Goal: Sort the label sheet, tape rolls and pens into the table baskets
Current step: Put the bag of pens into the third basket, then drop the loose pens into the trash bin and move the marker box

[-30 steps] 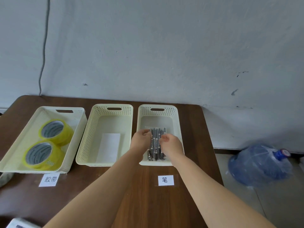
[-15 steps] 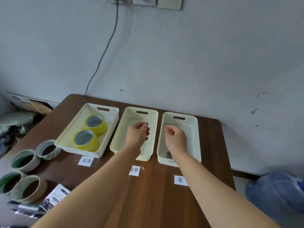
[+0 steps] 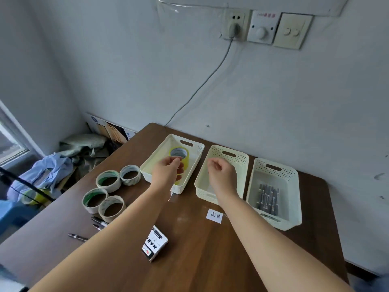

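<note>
Four white paper tape rolls point(image 3: 109, 188) and loose black pens point(image 3: 99, 221) lie on the brown wooden table point(image 3: 200, 249), the left hand point(image 3: 168, 171) hovers loosely curled and empty over yellow tape rolls point(image 3: 185, 163) in the left cream plastic basket point(image 3: 154, 158), the right hand point(image 3: 220, 172), an empty fist, hovers over the middle cream basket point(image 3: 242, 162), and dark pens point(image 3: 268, 197) fill the right cream basket point(image 3: 293, 186).

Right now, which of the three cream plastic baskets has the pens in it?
The rightmost cream plastic basket: dark grey pens lie along its floor. The leftmost basket holds a yellow tape roll.
</note>
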`<state>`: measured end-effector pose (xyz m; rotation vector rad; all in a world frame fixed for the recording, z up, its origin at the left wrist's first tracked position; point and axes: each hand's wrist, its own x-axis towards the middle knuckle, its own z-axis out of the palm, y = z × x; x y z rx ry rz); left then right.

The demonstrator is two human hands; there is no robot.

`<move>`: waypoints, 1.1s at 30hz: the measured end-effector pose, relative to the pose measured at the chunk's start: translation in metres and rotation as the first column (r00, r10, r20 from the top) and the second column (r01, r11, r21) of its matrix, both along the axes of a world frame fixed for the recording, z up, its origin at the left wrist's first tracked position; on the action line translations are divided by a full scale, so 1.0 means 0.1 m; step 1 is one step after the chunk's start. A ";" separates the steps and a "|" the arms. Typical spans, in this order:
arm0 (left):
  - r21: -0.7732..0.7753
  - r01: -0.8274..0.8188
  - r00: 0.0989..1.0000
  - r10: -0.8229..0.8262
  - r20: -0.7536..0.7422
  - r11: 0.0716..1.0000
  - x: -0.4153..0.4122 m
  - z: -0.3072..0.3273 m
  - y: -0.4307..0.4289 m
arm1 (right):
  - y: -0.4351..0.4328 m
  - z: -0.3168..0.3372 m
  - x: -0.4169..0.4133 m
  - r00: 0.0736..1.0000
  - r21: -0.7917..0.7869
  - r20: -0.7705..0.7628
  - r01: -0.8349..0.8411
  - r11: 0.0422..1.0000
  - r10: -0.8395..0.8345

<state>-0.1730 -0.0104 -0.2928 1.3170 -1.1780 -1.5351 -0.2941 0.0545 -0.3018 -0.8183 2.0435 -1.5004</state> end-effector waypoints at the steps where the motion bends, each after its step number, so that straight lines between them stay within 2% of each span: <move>1: -0.001 -0.017 1.000 0.017 -0.009 1.000 0.14 0.03 -0.02 | -0.03 0.02 0.13 1.000 -0.001 0.002 -0.009 1.000 0.009; 9: -0.006 -0.113 0.993 0.113 -0.025 0.994 1.26 0.09 -0.16 | -0.22 0.08 1.11 0.996 0.002 -0.046 -0.083 0.997 0.083; 22: 0.030 -0.173 0.983 0.170 0.068 0.985 2.61 -0.21 -0.28 | -0.43 -0.10 2.35 0.969 0.096 -0.086 -0.224 0.970 0.233; 28: 0.069 -0.199 0.968 0.185 0.171 0.978 2.89 -0.57 -0.29 | -0.52 -0.41 2.60 0.904 0.274 -0.110 -0.372 0.887 0.414; 33: 0.084 -0.176 0.943 0.144 0.299 0.981 2.93 -0.89 -0.33 | -0.62 -0.71 2.65 0.815 0.438 -0.111 -0.474 0.764 0.569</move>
